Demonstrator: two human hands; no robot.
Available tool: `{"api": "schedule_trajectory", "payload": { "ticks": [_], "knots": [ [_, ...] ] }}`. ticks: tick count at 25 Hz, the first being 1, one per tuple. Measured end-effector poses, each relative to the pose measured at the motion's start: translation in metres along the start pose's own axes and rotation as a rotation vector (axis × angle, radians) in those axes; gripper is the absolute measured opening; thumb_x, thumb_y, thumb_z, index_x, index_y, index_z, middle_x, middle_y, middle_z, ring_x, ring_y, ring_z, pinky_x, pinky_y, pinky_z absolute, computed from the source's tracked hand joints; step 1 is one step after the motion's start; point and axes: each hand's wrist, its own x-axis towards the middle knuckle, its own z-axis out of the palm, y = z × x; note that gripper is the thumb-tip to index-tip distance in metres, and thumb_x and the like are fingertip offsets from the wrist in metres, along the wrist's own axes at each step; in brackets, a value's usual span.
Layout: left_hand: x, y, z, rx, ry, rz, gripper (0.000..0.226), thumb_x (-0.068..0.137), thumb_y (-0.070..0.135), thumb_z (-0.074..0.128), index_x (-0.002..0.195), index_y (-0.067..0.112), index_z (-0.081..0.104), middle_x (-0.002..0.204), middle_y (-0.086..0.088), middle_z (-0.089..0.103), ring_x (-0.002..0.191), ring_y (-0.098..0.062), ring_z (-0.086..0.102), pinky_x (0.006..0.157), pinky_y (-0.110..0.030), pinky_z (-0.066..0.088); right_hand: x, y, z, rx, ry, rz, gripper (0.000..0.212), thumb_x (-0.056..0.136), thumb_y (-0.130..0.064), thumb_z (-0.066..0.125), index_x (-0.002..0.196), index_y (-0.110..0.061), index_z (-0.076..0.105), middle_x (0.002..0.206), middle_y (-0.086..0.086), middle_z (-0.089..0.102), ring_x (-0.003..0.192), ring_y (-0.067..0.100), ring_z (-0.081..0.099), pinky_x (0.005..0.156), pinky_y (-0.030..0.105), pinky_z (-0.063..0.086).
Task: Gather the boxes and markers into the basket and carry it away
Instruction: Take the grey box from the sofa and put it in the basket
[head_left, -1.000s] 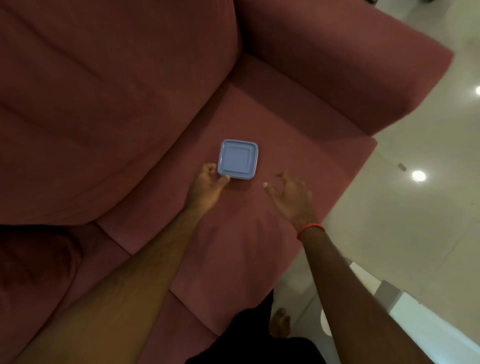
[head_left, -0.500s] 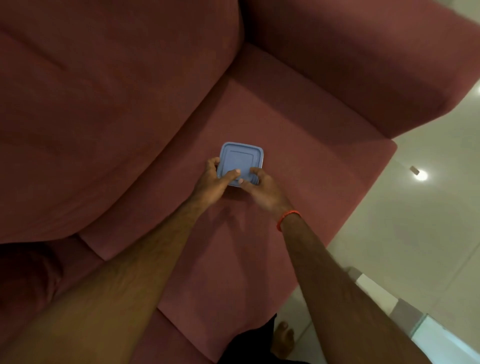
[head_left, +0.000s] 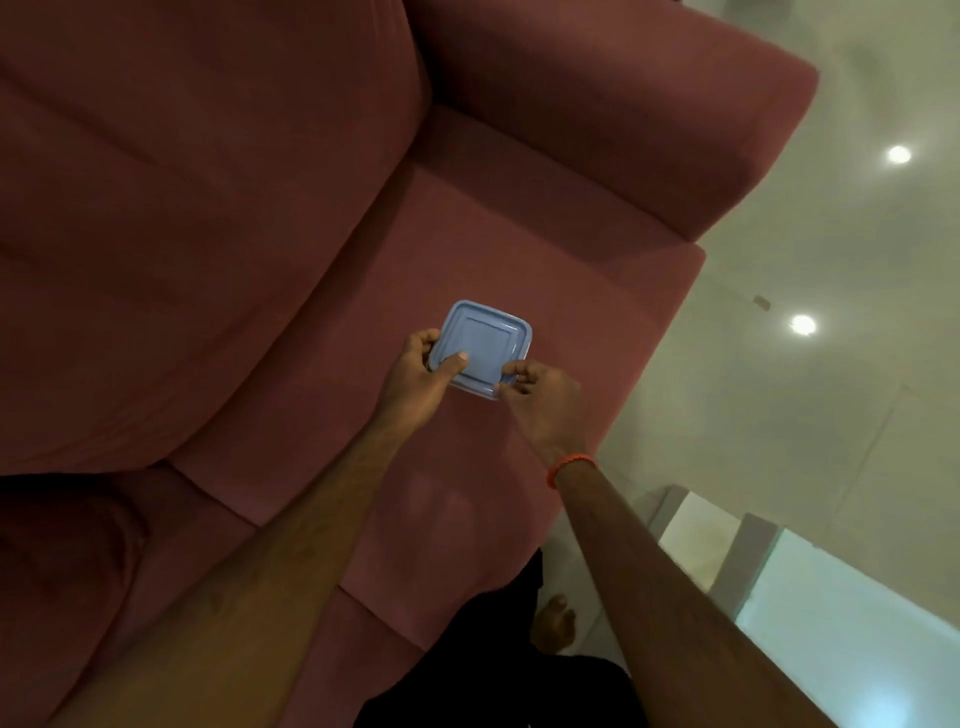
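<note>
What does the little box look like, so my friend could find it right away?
Look at the big dark red sofa and its flat seat cushion beside the padded armrest. Over that cushion, the left hand and right hand hold a small square box. It is the only pale blue thing there, with a ridged lid.

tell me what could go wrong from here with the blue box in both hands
1. Both hands, left hand and right hand, pinch only the near edge of the box; its far side is unsupported, so it might tip or slip.
2. The fingers press mostly on the lid, which could pop off when lifted.
3. No basket is in view, so the carry may be long.
</note>
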Motion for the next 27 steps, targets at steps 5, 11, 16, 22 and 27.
{"api": "schedule_trajectory", "payload": {
  "ticks": [5,11,16,22,27],
  "knots": [
    [-0.078,0.025,0.016,0.123,-0.025,0.060,0.043,0.090,0.031,0.070,0.123,0.014,0.049,0.109,0.004,0.055,0.088,-0.006,0.056,0.072,-0.020,0.045,-0.068,0.016,-0.051,-0.001,0.013,-0.066,0.025,0.077,-0.010,0.078,0.102,-0.011,0.073,0.081,0.000,0.065,0.072,0.010,0.060,0.081,0.033,0.058],
    [-0.178,0.055,0.031,0.241,-0.054,0.185,0.035,0.092,0.036,0.067,0.116,0.019,0.049,0.108,0.008,0.055,0.083,0.002,0.053,0.067,-0.024,0.044,-0.163,0.024,-0.116,0.084,0.084,-0.106,0.048,0.073,-0.004,0.078,0.117,-0.013,0.059,0.074,-0.006,0.056,0.062,0.006,0.055,0.063,0.023,0.053],
    [-0.254,0.058,0.052,0.307,-0.101,0.272,0.032,0.090,0.037,0.067,0.111,0.021,0.049,0.105,0.007,0.057,0.084,-0.007,0.059,0.069,-0.030,0.049,-0.242,0.048,-0.151,0.180,0.129,-0.081,0.072,0.073,-0.005,0.075,0.134,-0.019,0.039,0.078,0.001,0.059,0.063,0.011,0.057,0.049,0.012,0.046],
    [-0.316,0.058,0.074,0.375,-0.184,0.392,0.032,0.089,0.038,0.068,0.106,0.018,0.051,0.106,-0.001,0.060,0.089,-0.019,0.063,0.074,-0.040,0.055,-0.315,0.077,-0.171,0.179,0.270,-0.047,0.076,0.074,-0.004,0.075,0.137,-0.012,0.035,0.076,-0.001,0.058,0.061,0.004,0.057,0.048,0.009,0.046],
    [-0.344,0.053,0.098,0.455,-0.273,0.495,0.028,0.089,0.033,0.070,0.100,0.017,0.051,0.097,0.001,0.058,0.081,-0.013,0.057,0.064,-0.026,0.045,-0.358,0.103,-0.179,0.196,0.366,0.032,0.074,0.073,-0.007,0.076,0.135,-0.014,0.037,0.090,0.008,0.065,0.073,0.017,0.065,0.060,0.025,0.057]
  ]
}}
